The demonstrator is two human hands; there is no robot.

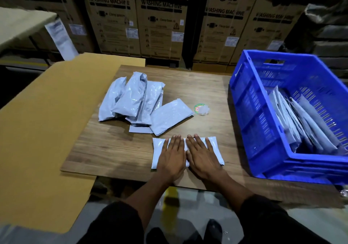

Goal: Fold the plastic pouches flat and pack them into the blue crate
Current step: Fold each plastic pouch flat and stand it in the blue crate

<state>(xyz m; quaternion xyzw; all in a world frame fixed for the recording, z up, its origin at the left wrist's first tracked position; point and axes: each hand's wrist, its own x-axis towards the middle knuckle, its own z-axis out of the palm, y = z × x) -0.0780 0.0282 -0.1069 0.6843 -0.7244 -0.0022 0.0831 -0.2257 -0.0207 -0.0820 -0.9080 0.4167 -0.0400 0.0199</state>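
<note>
A pale grey plastic pouch [157, 150] lies flat near the front edge of the wooden table [207, 93]. My left hand [172, 156] and my right hand [202, 156] press down on it side by side, fingers straight. Behind them, a loose pile of several more grey pouches [135, 100] sits mid-table. The blue crate [263, 115] stands at the table's right end, with several folded pouches [301, 123] leaning inside it.
A small round green-rimmed lid with clear wrap [201, 109] lies between the pile and the crate. A large brown cardboard sheet [47, 121] covers the left side. Stacked washing machine cartons [163, 21] form a wall behind the table.
</note>
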